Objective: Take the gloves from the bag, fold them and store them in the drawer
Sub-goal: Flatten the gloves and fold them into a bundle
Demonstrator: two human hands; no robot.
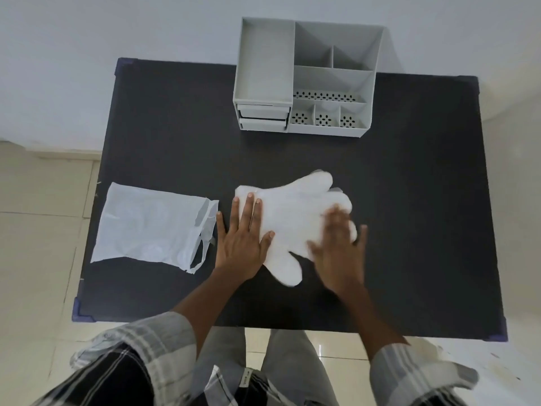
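Observation:
White gloves lie flat in the middle of the black table, fingers pointing right and toward the far side; they look stacked, a second edge showing at the fingertips. My left hand presses flat on the cuff end, fingers spread. My right hand, blurred by motion, lies flat over the glove's finger end. A thin white plastic bag lies flat at the table's left edge, its handles toward my left hand. The grey organiser at the far side has two small drawers in its lower left, both shut.
The organiser's open compartments stand to the right of the drawers, some with perforated bottoms. The table has purple corner guards. Tiled floor surrounds the table, and a white wall rises behind it.

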